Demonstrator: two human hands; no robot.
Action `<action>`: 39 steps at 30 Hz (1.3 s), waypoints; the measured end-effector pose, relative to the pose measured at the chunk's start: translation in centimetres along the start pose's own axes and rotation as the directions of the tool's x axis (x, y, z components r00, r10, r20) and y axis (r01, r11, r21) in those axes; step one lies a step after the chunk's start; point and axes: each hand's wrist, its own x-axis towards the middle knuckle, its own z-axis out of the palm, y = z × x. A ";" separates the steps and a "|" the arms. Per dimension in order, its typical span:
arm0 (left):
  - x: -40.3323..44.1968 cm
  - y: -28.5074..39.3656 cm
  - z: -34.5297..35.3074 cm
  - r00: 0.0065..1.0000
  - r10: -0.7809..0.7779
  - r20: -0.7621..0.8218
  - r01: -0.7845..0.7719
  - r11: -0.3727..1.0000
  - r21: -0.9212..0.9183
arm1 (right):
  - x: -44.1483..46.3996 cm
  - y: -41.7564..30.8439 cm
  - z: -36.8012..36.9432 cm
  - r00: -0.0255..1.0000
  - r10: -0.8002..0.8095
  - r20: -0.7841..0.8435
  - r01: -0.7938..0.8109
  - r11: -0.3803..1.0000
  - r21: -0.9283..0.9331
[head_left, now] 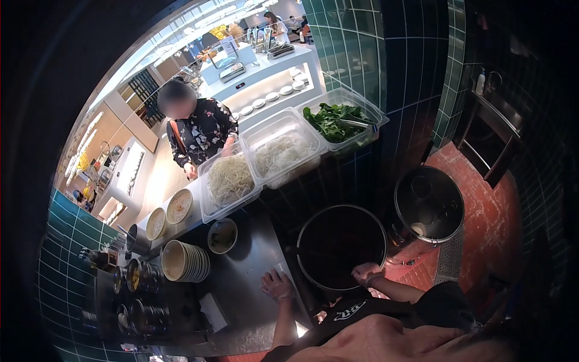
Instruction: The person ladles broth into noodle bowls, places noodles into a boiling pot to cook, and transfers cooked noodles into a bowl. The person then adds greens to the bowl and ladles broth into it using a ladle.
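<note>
Two bare hands are in view at the work station. The left hand (275,283) is open, fingers spread, palm down on the steel counter (256,253). The right hand (367,274) is at the near right rim of one large pot (342,206); its fingers appear partly bent, and whether they grip the rim cannot be told. The large pot stands just right of the counter; its dark contents cannot be made out. One second pot (449,211) stands beyond it to the right.

Three clear tubs (274,125) stand in a row along the ledge: one holds pale sprouts (230,180), one white strands (286,152), one green leaves (335,122). Bowls are arranged as follows: two bowls (179,206) on the ledge, one single bowl (222,235) on the counter, one stack of bowls (181,261), count unclear. One person (205,127) stands across the ledge, near the sprouts
</note>
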 end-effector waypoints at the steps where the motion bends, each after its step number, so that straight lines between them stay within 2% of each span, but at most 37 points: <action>1: 0.0 -0.1 0.2 1.000 0.002 -0.007 -0.002 1.000 0.000 | 0.1 0.1 0.1 1.000 0.004 0.004 -0.004 1.000 -0.003; 11: 0.1 -0.4 0.8 0.999 0.019 -0.044 -0.019 1.000 0.007 | 0.3 0.0 0.2 1.000 0.020 0.010 -0.020 1.000 -0.012; 14: 0.0 -0.5 1.0 0.999 0.020 -0.048 -0.020 1.000 0.003 | -0.1 -0.9 -1.2 0.995 0.059 0.083 -0.058 0.998 -0.019; 17: 0.0 -0.6 1.0 0.998 0.019 -0.052 -0.019 1.000 -0.004 | -0.1 -0.4 -0.6 1.000 0.015 0.022 -0.015 1.000 -0.004; 20: 0.0 -0.5 0.9 0.999 0.021 -0.050 -0.021 1.000 -0.006 | 0.1 -0.4 -0.5 0.997 0.043 0.068 -0.041 0.999 -0.027; 23: 0.0 -0.6 1.1 0.998 0.028 -0.057 -0.028 1.000 0.004 | 0.2 0.3 0.5 1.000 0.011 -0.014 -0.011 1.000 -0.008; 28: 0.1 -0.4 0.9 0.997 0.023 -0.070 -0.023 1.000 0.001 | 0.5 0.8 0.9 0.999 0.016 0.028 -0.016 1.000 -0.014; 31: 0.1 0.3 -0.8 0.997 -0.006 0.072 0.009 0.999 -0.039 | 0.3 0.4 0.5 0.999 0.024 0.025 -0.023 1.000 -0.018; 35: 0.0 0.2 -0.6 0.999 0.002 0.050 -0.001 1.000 -0.025 | 0.3 0.3 0.1 0.997 0.031 0.070 -0.033 0.999 0.014; 39: 0.0 0.4 -0.9 0.998 -0.009 0.057 0.011 0.999 -0.036 | 0.3 0.4 0.5 0.999 0.038 0.031 -0.038 0.999 0.011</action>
